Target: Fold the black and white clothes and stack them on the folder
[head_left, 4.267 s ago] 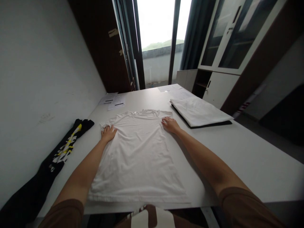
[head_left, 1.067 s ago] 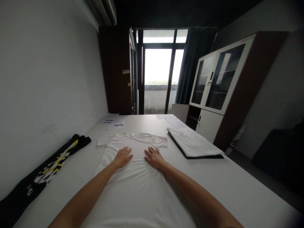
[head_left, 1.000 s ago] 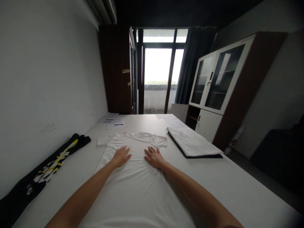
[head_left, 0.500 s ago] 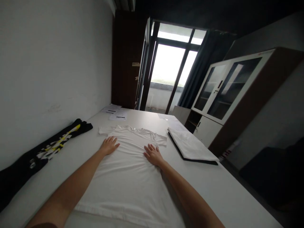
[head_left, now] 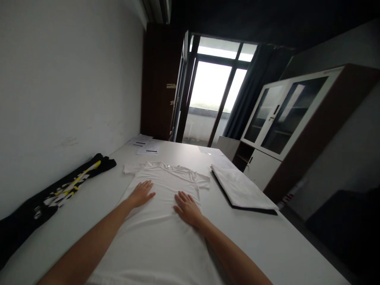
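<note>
Left hand (head_left: 142,193) and right hand (head_left: 187,208) shifted inward on white short-sleeved T-shirt (head_left: 163,233), laid flat on table (head_left: 258,249); both spread palm-down, gripping nothing. Risk: uneven palm drag could ruck the thin knit. Left of shirt: long bunched black garment (head_left: 53,194), yellow-white print. Shirt itself: soft, finely creased. Right of shirt: folded white cloth (head_left: 242,186) over black layer (head_left: 257,210).

The white T-shirt (head_left: 160,227) is cut off at six o'clock. From it, the black garment (head_left: 61,192) at nine is cropped, print on the papers (head_left: 147,148) at eleven is unreadably small, the dark shape (head_left: 344,229) at three indistinct.
</note>
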A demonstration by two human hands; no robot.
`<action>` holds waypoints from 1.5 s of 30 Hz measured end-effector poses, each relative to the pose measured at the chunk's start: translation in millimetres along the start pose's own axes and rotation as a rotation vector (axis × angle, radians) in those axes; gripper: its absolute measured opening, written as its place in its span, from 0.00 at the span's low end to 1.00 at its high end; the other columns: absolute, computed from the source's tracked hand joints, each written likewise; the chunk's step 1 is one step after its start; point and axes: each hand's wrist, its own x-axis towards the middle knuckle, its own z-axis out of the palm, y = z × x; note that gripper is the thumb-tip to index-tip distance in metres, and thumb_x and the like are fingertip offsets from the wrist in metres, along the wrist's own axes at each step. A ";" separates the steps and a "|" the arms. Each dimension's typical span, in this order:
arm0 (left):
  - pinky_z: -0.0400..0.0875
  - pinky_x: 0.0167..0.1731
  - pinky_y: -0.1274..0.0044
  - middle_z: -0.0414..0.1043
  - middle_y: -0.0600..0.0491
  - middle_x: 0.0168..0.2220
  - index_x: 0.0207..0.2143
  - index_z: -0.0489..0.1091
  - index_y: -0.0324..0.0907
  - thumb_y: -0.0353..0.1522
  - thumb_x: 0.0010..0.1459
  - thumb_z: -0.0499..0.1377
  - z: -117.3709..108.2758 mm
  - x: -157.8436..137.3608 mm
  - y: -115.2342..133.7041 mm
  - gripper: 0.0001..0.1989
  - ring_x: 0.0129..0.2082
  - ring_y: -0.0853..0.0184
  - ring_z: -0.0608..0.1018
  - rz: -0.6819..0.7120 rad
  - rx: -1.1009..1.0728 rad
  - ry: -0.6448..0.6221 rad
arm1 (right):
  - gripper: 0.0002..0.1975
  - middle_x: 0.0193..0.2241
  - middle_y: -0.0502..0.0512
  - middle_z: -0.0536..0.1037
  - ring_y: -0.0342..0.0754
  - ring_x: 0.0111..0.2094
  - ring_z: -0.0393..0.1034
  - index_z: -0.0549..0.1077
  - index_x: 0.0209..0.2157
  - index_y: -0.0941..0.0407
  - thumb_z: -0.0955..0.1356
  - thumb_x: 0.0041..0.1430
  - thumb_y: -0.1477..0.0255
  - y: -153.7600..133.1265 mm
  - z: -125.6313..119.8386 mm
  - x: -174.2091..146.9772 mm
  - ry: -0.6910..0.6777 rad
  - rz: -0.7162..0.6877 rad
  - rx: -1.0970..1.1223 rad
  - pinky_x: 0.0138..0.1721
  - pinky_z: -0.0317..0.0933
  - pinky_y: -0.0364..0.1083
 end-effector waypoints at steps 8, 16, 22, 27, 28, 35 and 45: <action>0.44 0.71 0.59 0.50 0.43 0.73 0.70 0.59 0.40 0.50 0.70 0.46 5.1 -2.6 -2.9 0.35 0.74 0.55 0.53 -0.001 -0.020 0.019 | 0.35 0.74 0.58 0.44 0.58 0.74 0.34 0.53 0.74 0.50 0.57 0.73 0.49 4.1 -1.4 -3.6 -0.048 0.028 -0.009 0.72 0.33 0.61; 0.44 0.70 0.59 0.50 0.44 0.74 0.70 0.60 0.43 0.51 0.69 0.47 -4.9 -10.3 4.6 0.34 0.74 0.54 0.53 0.035 -0.024 -0.009 | 0.37 0.74 0.58 0.42 0.57 0.75 0.32 0.52 0.74 0.50 0.57 0.72 0.46 -10.8 -2.8 -10.2 -0.044 0.011 -0.042 0.72 0.31 0.62; 0.41 0.70 0.56 0.46 0.42 0.74 0.72 0.57 0.42 0.52 0.69 0.48 -10.1 -14.3 17.5 0.37 0.74 0.50 0.50 0.040 -0.015 -0.040 | 0.38 0.74 0.59 0.44 0.58 0.74 0.35 0.53 0.74 0.51 0.58 0.72 0.46 -17.7 2.5 -8.1 -0.045 -0.039 -0.024 0.71 0.34 0.61; 0.39 0.71 0.56 0.46 0.45 0.75 0.72 0.56 0.48 0.55 0.68 0.48 -7.5 -21.9 70.7 0.37 0.74 0.52 0.50 0.207 -0.060 -0.051 | 0.30 0.72 0.57 0.54 0.56 0.73 0.43 0.60 0.71 0.50 0.59 0.74 0.53 8.0 2.2 0.0 0.039 0.063 -0.051 0.71 0.38 0.60; 0.38 0.71 0.56 0.46 0.46 0.75 0.72 0.56 0.48 0.55 0.68 0.49 -5.6 -23.0 80.1 0.36 0.74 0.52 0.49 0.237 -0.062 -0.058 | 0.30 0.72 0.58 0.54 0.56 0.73 0.44 0.60 0.70 0.50 0.59 0.74 0.54 13.6 1.7 1.1 0.053 0.096 -0.061 0.71 0.39 0.59; 0.38 0.71 0.56 0.48 0.45 0.74 0.72 0.56 0.46 0.53 0.69 0.48 -0.2 -22.4 76.7 0.36 0.74 0.52 0.51 0.210 -0.042 -0.070 | 0.30 0.72 0.60 0.54 0.56 0.72 0.45 0.59 0.70 0.51 0.60 0.74 0.54 24.3 2.2 -0.4 0.050 0.159 -0.109 0.70 0.43 0.59; 0.40 0.70 0.54 0.41 0.42 0.75 0.74 0.51 0.43 0.51 0.71 0.45 -13.4 -18.5 32.9 0.36 0.75 0.50 0.47 -0.033 0.052 -0.090 | 0.26 0.70 0.57 0.60 0.55 0.71 0.49 0.66 0.67 0.50 0.62 0.73 0.57 14.5 -1.7 -0.7 0.176 0.091 -0.109 0.70 0.43 0.58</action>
